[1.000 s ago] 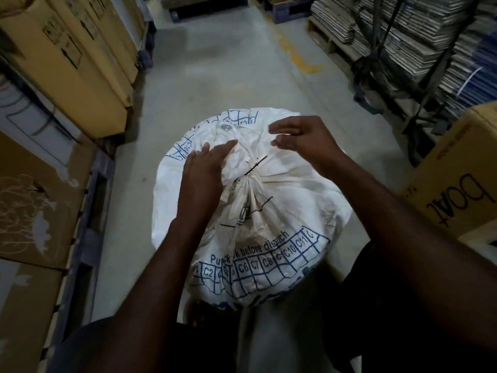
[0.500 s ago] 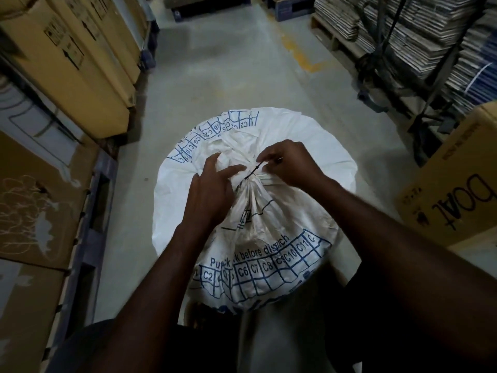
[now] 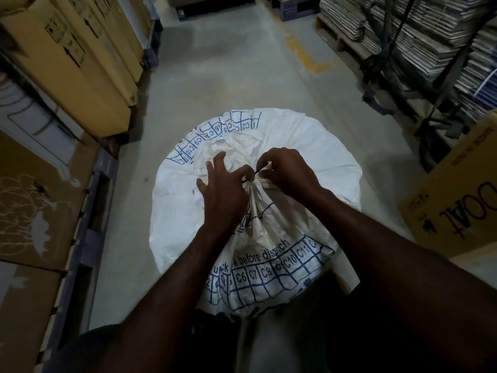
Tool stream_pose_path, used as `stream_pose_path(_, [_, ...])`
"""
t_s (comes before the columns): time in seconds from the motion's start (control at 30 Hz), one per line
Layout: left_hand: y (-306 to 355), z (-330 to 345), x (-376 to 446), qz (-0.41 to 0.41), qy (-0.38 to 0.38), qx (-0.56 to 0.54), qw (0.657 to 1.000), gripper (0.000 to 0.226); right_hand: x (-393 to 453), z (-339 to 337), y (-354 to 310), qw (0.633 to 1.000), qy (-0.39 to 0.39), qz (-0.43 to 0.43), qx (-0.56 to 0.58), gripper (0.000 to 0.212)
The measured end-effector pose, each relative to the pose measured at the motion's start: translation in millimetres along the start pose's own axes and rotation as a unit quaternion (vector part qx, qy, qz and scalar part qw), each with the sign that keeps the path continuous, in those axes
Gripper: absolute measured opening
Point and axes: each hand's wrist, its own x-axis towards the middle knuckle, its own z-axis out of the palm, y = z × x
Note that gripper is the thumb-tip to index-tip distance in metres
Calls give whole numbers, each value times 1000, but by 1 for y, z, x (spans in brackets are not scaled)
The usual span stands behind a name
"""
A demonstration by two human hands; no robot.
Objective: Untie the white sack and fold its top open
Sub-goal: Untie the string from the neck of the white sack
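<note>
On the warehouse floor | white sack [image 3: 309, 168] upright | black tie [image 3: 248, 179] between hands | right hand [image 3: 286, 172] pinches it | left hand [image 3: 223, 189] spread, thumb touching the knot

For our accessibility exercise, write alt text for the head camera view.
Two hands work the black tie at the gathered neck of a white sack on a warehouse floor: the right hand pinches it, the left hand rests beside it. Cardboard boxes line the aisle.
</note>
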Motion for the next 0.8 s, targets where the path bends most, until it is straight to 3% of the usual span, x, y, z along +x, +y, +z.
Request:
stream_pose_path(0.43, [-1, 20, 4, -26, 33, -26, 999, 32, 21, 3, 8, 999, -45, -1, -11, 9])
stream_pose_path(0.8, [1, 15, 17, -37, 49, 26, 998, 19, 14, 0, 5, 996, -62, -34, -49, 12])
